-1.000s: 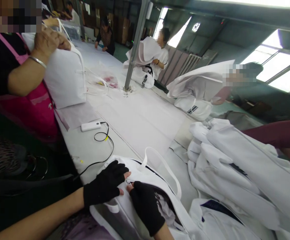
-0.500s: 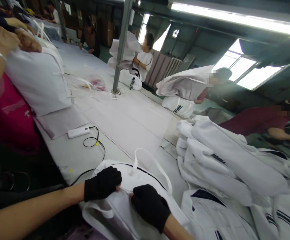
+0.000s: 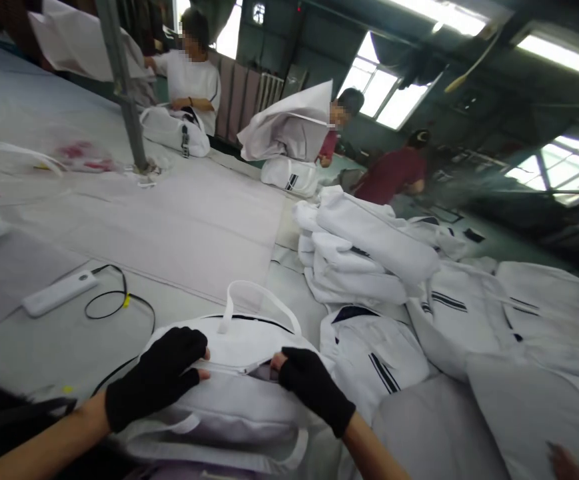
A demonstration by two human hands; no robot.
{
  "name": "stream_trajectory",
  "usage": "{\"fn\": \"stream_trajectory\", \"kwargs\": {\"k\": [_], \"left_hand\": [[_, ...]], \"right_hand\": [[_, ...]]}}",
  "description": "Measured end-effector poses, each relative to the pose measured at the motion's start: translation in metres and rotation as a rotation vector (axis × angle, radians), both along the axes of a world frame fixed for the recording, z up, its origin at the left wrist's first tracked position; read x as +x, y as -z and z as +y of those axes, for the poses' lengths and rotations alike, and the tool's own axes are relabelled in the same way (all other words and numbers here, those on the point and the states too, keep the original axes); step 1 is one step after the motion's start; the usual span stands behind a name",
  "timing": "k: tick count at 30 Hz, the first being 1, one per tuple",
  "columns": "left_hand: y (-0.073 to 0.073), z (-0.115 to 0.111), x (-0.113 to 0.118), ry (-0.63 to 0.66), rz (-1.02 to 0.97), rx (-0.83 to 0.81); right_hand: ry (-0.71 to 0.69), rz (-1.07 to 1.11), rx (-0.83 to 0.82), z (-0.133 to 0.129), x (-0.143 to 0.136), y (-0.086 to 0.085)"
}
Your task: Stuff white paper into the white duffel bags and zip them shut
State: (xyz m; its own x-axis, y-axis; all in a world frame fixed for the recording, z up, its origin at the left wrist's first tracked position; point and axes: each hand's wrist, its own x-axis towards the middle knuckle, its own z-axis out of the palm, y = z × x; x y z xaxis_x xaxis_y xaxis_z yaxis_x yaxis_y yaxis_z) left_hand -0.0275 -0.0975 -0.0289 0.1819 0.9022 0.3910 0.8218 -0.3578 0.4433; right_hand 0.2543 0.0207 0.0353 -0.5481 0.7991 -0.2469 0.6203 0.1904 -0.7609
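A white bag (image 3: pixel 249 403) lies in front of me, with a white carry handle (image 3: pixel 264 288) standing up from its far side and a second strap hanging at the near side. Its zipper (image 3: pixel 243 371) runs across the top and is parted toward the right. My left hand (image 3: pixel 156 373), in a black fingerless glove, grips the bag beside the closed left stretch of the zipper. Gloved the same way, my right hand (image 3: pixel 314 387) pinches the bag's edge at the right end of the gap, where grey lining shows.
Several white bags with dark stripes (image 3: pixel 449 300) and a folded white stack (image 3: pixel 369 247) lie to the right. A white power bank (image 3: pixel 60 293) with a black cable is at left. A metal post (image 3: pixel 124 87) rises beyond. Co-workers handle white bags; another person's hand (image 3: pixel 566 461) shows lower right.
The view has swung right. My hands have moved apart along the zipper, and a gap with lining now shows near the right hand. The co-worker's hands at far left have left view.
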Motion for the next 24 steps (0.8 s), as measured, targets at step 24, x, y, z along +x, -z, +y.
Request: {"fn": "stream_trajectory", "kwargs": {"k": [24], "left_hand": [[0.033, 0.041, 0.153, 0.266, -0.029, -0.22]], "right_hand": [[0.145, -0.207, 0.61, -0.015, 0.082, 0.09]]}}
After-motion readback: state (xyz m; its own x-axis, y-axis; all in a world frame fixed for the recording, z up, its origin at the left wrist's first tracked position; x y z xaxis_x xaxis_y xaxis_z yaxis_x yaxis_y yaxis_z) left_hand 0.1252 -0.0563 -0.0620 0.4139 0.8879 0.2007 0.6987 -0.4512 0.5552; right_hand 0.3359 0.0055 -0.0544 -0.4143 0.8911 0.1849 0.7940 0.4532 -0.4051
